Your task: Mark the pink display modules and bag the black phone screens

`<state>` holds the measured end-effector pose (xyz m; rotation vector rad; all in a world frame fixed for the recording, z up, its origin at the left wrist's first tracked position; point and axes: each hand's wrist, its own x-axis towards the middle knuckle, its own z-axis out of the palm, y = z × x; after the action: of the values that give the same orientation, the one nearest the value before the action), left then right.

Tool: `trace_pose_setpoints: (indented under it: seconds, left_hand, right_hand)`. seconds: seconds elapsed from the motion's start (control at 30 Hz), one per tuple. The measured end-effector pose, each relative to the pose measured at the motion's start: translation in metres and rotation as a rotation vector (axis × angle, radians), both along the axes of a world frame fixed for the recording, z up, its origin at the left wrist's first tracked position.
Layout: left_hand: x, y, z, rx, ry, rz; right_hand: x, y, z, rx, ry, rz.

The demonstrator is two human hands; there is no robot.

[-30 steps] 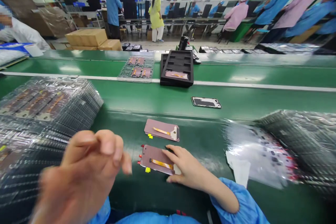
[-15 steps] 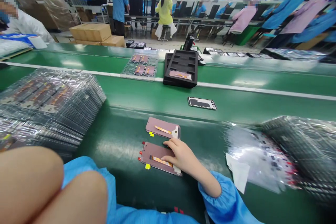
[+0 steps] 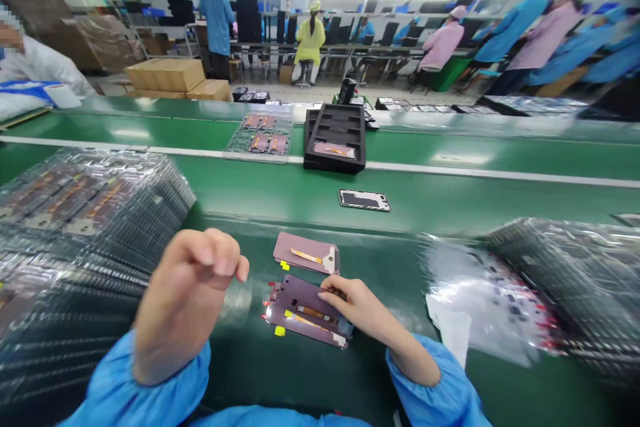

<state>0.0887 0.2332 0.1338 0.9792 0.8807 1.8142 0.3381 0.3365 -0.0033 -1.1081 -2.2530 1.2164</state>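
My right hand point(image 3: 357, 310) grips the right end of a pinkish phone panel point(image 3: 300, 299) with an orange flex strip, yellow tab and red tabs, lifted slightly off the green bench point(image 3: 240, 360). A second layer shows just beneath it. My left hand point(image 3: 187, 293) hovers left of the panel with fingers pinched together. A faint clear film point(image 3: 237, 297) seems to stretch from them toward the panel. A second pink panel point(image 3: 306, 255) lies flat just beyond.
Stacks of clear trays stand at left point(image 3: 75, 213) and right point(image 3: 565, 267), with crumpled plastic wrap point(image 3: 480, 300) beside the right stack. On the conveyor lie a dark framed part point(image 3: 364, 199), a black tray point(image 3: 334, 139) and a clear tray of panels point(image 3: 260, 133). Workers stand far behind.
My left hand rose close to the camera, then dropped back beside the panel, pinched. The near panel, flat under my right hand before, is now lifted and shows two layers.
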Motion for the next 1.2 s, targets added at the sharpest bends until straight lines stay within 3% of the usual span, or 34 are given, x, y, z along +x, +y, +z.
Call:
trace_pose_setpoints:
  seconds: [0.1,0.2,0.27,0.33,0.43,0.57,0.73,0.83,0.9,1.03,1.2]
  left_hand:
    - [0.018,0.029,-0.047,-0.241,0.121,0.055]
    - [0.038,0.041,-0.089,-0.421,0.088,-0.229]
    - [0.051,0.041,-0.102,-0.468,0.021,-0.392]
    - [0.061,0.04,-0.105,-0.564,-0.013,-0.426]
    - [0.069,0.038,-0.102,-0.67,-0.022,-0.413]
    - [0.076,0.036,-0.099,-0.607,0.052,-0.445]
    - [0.083,0.031,-0.102,-0.598,0.068,-0.443]
    - [0.083,0.03,-0.107,-0.596,0.077,-0.426]
    - [0.081,0.032,-0.11,-0.577,0.103,-0.387]
    - [0.077,0.036,-0.114,-0.543,0.178,-0.355]
    - [0.081,0.032,-0.113,-0.531,0.211,-0.521]
  right_hand:
    - [0.003,-0.006,0.007,-0.251,0.314,-0.192]
    - [-0.005,-0.018,0.011,-0.537,0.628,-0.258]
    - [-0.012,-0.025,0.012,-0.632,0.718,-0.253]
    - [-0.014,-0.027,0.013,-0.615,0.689,-0.257]
    - [-0.008,-0.02,0.021,-0.379,0.553,-0.352]
    - [0.003,-0.006,0.033,-0.009,0.458,-0.4]
    - [-0.001,-0.006,0.026,0.815,0.301,-0.445]
    - [-0.01,-0.017,0.024,1.099,0.243,-0.43]
    - [-0.014,-0.026,0.031,1.043,0.326,-0.342]
    - [-0.015,-0.04,0.047,0.639,0.498,-0.137]
    - [-0.012,-0.027,0.044,0.328,0.509,-0.33]
